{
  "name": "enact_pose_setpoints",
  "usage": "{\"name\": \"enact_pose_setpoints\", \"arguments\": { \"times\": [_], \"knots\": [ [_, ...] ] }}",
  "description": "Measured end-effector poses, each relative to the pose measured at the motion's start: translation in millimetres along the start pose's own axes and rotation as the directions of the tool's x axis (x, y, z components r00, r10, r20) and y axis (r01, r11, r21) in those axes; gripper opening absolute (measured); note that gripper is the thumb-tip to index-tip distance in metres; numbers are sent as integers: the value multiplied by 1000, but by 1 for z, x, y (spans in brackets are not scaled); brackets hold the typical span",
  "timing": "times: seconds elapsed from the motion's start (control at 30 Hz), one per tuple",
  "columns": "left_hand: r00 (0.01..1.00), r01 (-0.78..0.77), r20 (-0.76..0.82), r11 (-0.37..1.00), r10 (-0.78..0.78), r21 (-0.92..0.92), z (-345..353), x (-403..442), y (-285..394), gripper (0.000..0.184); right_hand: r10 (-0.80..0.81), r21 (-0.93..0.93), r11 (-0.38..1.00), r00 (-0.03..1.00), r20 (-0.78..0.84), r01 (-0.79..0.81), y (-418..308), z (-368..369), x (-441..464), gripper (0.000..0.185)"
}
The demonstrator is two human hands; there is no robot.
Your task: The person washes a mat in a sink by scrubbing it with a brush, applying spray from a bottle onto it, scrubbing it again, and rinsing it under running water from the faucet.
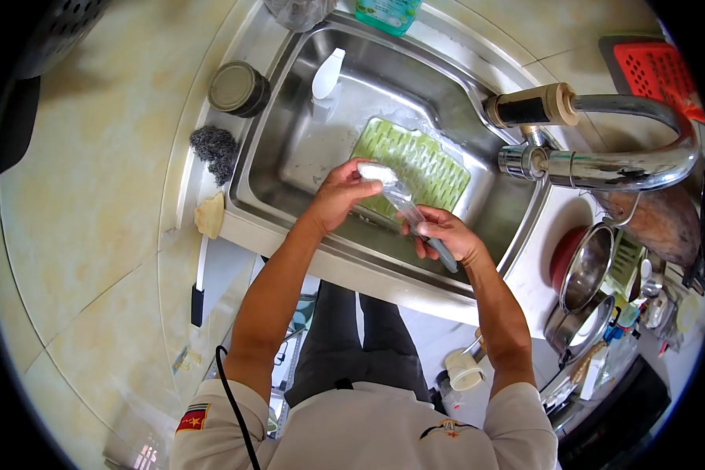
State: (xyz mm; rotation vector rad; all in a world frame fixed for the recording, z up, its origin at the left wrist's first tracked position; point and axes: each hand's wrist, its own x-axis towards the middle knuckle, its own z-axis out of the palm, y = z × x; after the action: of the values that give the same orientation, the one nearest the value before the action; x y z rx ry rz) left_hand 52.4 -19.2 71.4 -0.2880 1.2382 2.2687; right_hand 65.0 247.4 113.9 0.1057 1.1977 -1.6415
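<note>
Over the steel sink (290, 168), my left hand (343, 196) pinches a white, foamy-looking piece (377, 174) at the upper end of a clear-and-grey handled tool. My right hand (445, 233) is closed round that tool (411, 211), whose grey handle end sticks out below the fingers. Whether the white piece is part of the tool I cannot tell. Under both hands a green ridged mat (423, 160) with suds on it lies in the sink. A white spoon-shaped item (328, 74) leans at the sink's upper left.
The chrome faucet (619, 168) reaches in from the right. Left of the sink are a lidded jar (239, 88), a steel-wool scrubber (214, 151) and a yellowish sponge (209, 215). A green bottle (389, 14) stands behind; metal bowls (587, 268) sit at right.
</note>
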Motion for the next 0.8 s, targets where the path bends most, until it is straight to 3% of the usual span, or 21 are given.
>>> {"name": "enact_pose_setpoints", "arguments": {
  "times": [0.17,0.27,0.47,0.67,0.8],
  "knots": [
    [986,138,-104,989,-133,42,7,4,10,39,81,65,995,993,-88,-75,4,0,7,46],
    [911,353,-231,935,-342,8,5,10,12,33,119,120,987,988,-97,-107,-8,3,4,47],
    [899,317,-209,900,-386,-299,-7,14,0,25,150,202,972,977,-152,-118,-4,-7,-6,47],
    [934,275,-99,869,-342,-412,-23,20,-21,28,99,224,974,967,-236,-45,15,-1,-3,44],
    [963,143,-152,901,-222,-409,-11,14,-23,33,113,261,964,954,-277,-38,3,25,-2,44]
  ]
}}
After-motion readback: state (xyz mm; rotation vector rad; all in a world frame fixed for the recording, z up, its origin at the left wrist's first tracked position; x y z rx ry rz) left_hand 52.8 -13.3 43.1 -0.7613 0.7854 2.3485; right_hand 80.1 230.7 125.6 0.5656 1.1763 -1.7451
